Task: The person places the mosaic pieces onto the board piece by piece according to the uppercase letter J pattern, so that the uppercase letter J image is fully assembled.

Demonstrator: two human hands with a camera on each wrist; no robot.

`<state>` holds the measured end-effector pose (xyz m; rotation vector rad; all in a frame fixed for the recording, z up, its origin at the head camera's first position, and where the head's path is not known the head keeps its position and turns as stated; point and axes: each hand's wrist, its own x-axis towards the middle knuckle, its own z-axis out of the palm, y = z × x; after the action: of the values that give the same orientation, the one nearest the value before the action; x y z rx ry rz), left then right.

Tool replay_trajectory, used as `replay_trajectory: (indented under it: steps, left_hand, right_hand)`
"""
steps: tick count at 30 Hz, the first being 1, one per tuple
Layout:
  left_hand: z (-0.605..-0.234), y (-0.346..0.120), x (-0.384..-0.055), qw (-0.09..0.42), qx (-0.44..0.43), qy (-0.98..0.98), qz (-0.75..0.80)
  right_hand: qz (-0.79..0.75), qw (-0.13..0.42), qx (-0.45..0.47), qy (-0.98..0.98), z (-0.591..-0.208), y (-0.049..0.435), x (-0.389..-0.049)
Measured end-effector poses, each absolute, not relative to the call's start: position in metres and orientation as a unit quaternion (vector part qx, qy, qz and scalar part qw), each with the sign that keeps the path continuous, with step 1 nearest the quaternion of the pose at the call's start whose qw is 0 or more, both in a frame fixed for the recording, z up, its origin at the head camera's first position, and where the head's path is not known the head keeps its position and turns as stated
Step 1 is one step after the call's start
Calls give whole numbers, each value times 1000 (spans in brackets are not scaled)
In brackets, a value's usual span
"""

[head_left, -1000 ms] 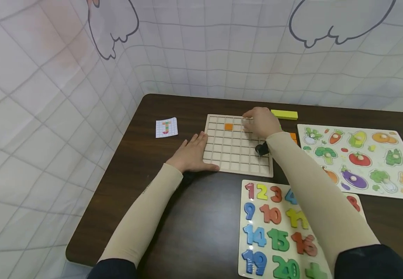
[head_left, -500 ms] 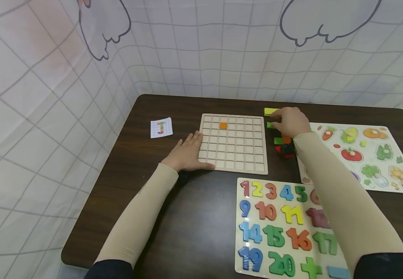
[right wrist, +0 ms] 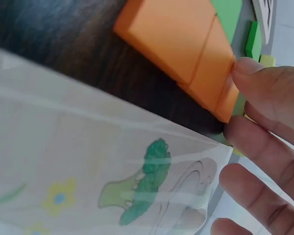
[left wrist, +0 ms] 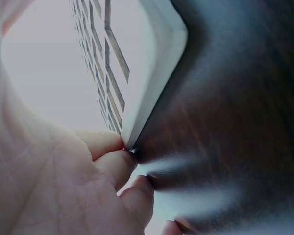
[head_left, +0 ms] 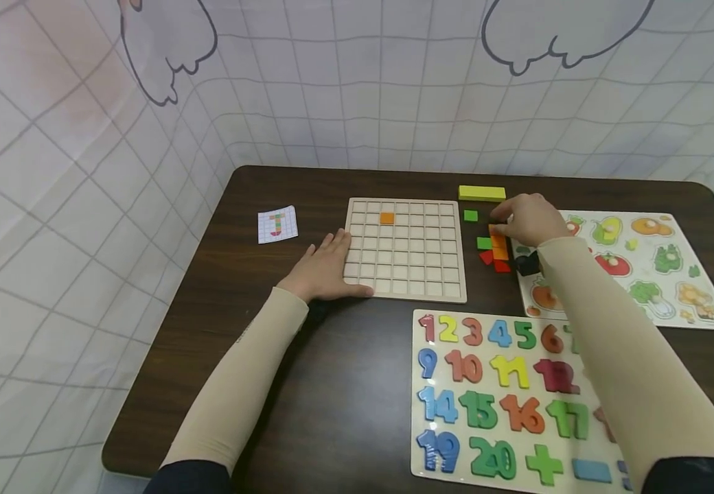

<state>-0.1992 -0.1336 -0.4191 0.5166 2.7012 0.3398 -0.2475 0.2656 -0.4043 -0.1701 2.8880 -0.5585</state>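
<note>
A pale wooden grid board (head_left: 403,250) lies on the table with one orange square (head_left: 386,218) in an upper cell. My left hand (head_left: 323,271) rests spread at the board's left edge and lower corner. In the left wrist view, fingertips (left wrist: 118,164) touch the board's rim (left wrist: 154,73). To the right of the board, my right hand (head_left: 531,219) pinches the far end block of a row of orange blocks (head_left: 500,248) between thumb and index finger. The right wrist view shows the thumb (right wrist: 250,67) on that block; its other fingers are loosely bent.
Green blocks (head_left: 470,215), red blocks (head_left: 502,266) and a yellow bar (head_left: 482,193) lie near the right hand. A vegetable puzzle board (head_left: 691,302) sits at right, a number puzzle board (head_left: 474,384) in front. A pattern card (head_left: 277,225) lies left of the grid board.
My right hand has moved from over the grid board rightward to the orange blocks. The orange square stays in its cell. My left hand keeps its place at the board's edge.
</note>
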Motion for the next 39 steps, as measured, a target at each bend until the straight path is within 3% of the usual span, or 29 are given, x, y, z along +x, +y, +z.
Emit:
replay_trajectory:
  steps: [32, 39]
  left_hand:
    - [-425, -139, -198, 193, 186, 957, 112]
    - [-420, -137, -201, 186, 193, 957, 108]
  right_hand:
    - [-119, 116, -117, 979, -403, 251, -258]
    - [-173, 113, -110, 972, -400, 252, -259]
